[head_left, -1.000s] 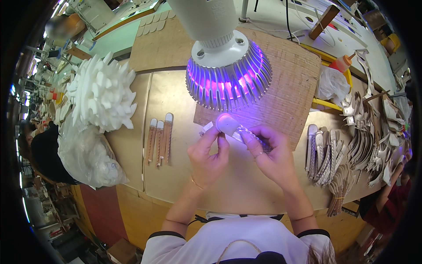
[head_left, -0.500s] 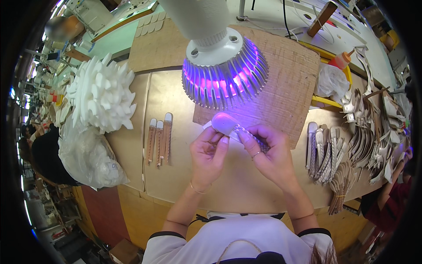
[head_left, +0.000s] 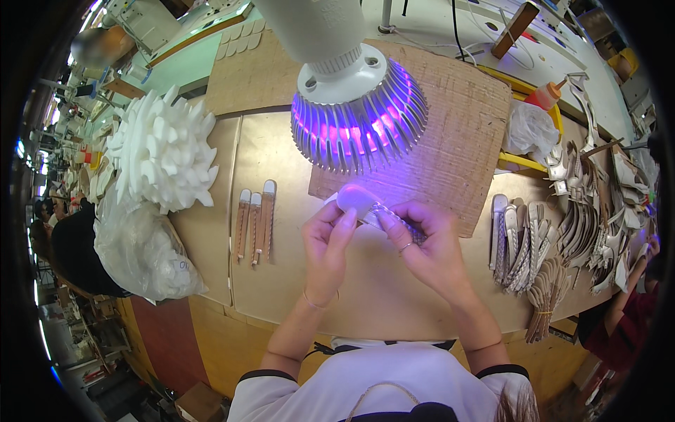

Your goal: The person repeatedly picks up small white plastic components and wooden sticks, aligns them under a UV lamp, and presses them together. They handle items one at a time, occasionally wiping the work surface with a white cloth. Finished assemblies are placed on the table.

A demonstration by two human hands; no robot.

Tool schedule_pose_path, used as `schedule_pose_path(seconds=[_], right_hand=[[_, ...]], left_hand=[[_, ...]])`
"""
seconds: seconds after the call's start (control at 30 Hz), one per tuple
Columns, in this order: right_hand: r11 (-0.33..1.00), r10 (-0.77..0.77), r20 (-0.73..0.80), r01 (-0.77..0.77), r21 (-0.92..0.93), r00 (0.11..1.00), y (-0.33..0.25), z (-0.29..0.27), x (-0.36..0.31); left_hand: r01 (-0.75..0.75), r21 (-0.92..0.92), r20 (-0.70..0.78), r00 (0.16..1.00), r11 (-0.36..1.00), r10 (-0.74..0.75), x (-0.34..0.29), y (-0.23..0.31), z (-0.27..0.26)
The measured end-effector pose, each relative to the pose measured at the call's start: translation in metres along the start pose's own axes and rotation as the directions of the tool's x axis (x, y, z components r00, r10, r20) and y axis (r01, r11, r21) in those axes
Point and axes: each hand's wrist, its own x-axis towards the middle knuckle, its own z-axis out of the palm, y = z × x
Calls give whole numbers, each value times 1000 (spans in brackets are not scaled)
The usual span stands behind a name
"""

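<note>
Under a lit lamp point(head_left: 360, 116) with a finned metal head and violet glow, I hold a braided strap with a pale rounded end tab point(head_left: 357, 200). My left hand point(head_left: 327, 243) pinches the tab, its thumb lying on the upper face. My right hand point(head_left: 430, 239) grips the braided part, thumb on top and fingers curled beneath. The strap's far end is hidden in the right hand. Several narrow brown straps with pale rounded ends point(head_left: 256, 221) lie on the table to the left of my hands.
On the left stand white foam pieces point(head_left: 162, 151) and a clear plastic bag point(head_left: 144, 250). Piled straps point(head_left: 520, 243) and a tied bundle point(head_left: 546, 295) lie at right. Cardboard point(head_left: 450, 133) covers the table beneath the lamp. A yellow crate point(head_left: 559, 123) holds a bottle point(head_left: 545, 96).
My left thumb has slid up from the tab's lower edge onto its face. The tab has shifted slightly; my right hand keeps its grip.
</note>
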Motion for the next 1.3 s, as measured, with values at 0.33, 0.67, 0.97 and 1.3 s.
schedule_pose_path(seconds=[0.33,0.67,0.97,1.3], right_hand=[[998,48,65,-44,-53,997,19,9,-1],[985,157,52,-160,62,986,31,7,-9],[990,137,37,-138,22,990,30,8,-19],[974,171,51,-177,140,984,24,-4,-24]], left_hand=[[40,206,-154,988,978,-8,11,-6,1],[72,42,-147,987,996,-66,17,-20,3],[104,42,-82,992,994,-100,8,-26,-5],[132,-111,76,989,985,-124,-6,-13,-14]])
